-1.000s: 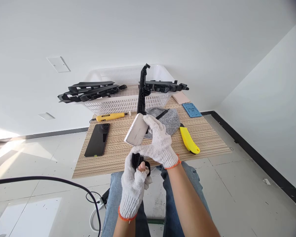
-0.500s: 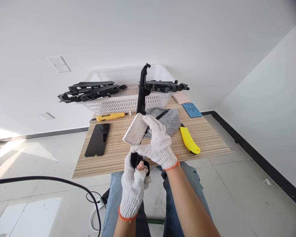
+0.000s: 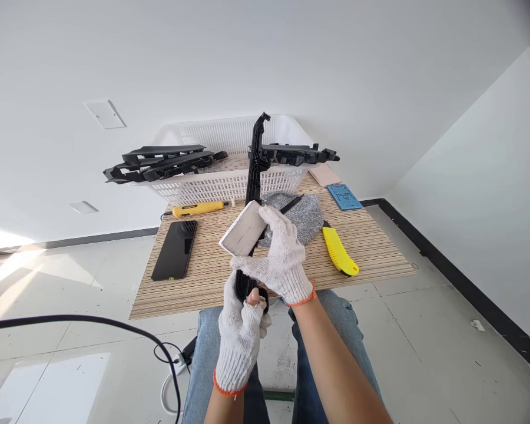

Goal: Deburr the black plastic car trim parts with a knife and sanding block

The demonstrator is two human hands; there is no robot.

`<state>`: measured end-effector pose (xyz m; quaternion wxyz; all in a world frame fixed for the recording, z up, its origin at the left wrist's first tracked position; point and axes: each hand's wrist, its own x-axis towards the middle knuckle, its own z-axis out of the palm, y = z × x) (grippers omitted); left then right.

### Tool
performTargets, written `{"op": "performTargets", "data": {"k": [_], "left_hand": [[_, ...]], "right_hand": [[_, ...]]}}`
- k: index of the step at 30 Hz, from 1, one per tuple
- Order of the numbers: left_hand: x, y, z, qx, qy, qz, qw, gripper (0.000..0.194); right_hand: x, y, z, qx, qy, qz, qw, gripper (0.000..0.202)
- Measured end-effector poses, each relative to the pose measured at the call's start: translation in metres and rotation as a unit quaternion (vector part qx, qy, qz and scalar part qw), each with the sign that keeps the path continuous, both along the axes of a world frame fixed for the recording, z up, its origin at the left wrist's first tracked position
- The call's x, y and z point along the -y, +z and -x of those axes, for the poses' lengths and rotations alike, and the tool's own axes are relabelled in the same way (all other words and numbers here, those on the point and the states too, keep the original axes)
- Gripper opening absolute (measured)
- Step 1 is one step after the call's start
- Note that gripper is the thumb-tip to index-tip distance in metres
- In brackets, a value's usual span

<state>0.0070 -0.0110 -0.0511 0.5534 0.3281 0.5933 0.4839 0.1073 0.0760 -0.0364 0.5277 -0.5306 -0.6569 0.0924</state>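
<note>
A long black plastic part (image 3: 254, 176) stretches from over the table's front edge up past the basket. My left hand (image 3: 239, 335), in a white glove with a bare thumb tip, is wrapped round its lower end. In my right hand (image 3: 282, 259), also gloved, a pale rectangular block (image 3: 244, 228) is gripped between thumb and fingers. The block lies across the black part and hides some of its middle. Behind my right hand a grey cloth (image 3: 307, 221) with a thin black tool (image 3: 292, 204) on it rests on the table.
A white basket (image 3: 203, 187) at the back holds more black parts (image 3: 168, 162). On the table (image 3: 212, 277) are a phone (image 3: 175, 250), a yellow corded tool (image 3: 198, 209), a yellow-handled tool (image 3: 339, 252), a blue pad (image 3: 344, 196) and a pink pad (image 3: 324, 175).
My right hand and the pale block have shifted slightly left. My left hand and the black part have moved only a little to the right.
</note>
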Motion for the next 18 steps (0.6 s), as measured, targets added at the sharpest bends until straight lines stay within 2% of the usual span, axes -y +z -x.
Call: {"op": "performTargets", "data": {"k": [5,11,18], "left_hand": [[0.003,0.0,0.001,-0.009,-0.005,-0.01,1.0,0.077],[0.005,-0.006,0.004,-0.006,-0.013,-0.022,1.0,0.084],[0.004,-0.008,0.004,-0.028,-0.032,-0.028,0.999,0.076]], "right_hand": [[0.001,-0.001,0.008,0.001,-0.025,-0.027,0.999,0.094],[0.001,-0.003,0.013,-0.003,-0.067,-0.053,0.996,0.095],[0.003,-0.002,0.019,-0.034,-0.094,-0.053,0.994,0.094]]}}
